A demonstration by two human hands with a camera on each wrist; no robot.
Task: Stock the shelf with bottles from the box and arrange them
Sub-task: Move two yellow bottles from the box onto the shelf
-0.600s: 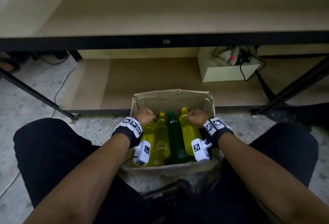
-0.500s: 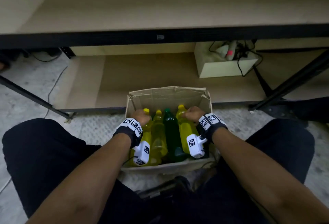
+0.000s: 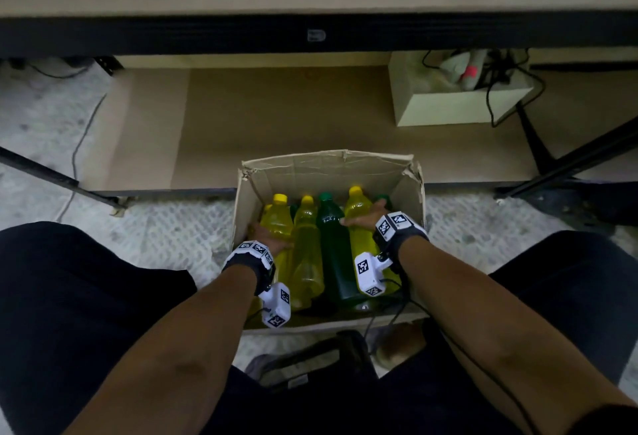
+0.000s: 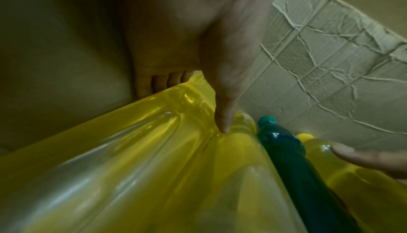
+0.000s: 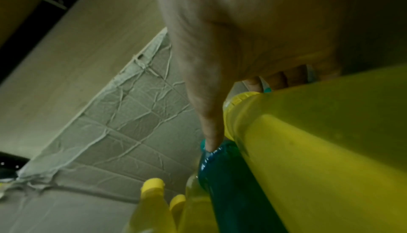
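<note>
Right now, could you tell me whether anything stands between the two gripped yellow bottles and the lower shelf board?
Only the cardboard box's far wall stands between them and the lower shelf. The left hand grips the left yellow bottle, the right hand the right yellow bottle; both must rise over that wall.

No text, brand or number could be read anywhere; the small pale plate on the shelf's black front rail was too blurred to make out, and the wristbands bore only black-and-white square marker patterns, not words
</note>
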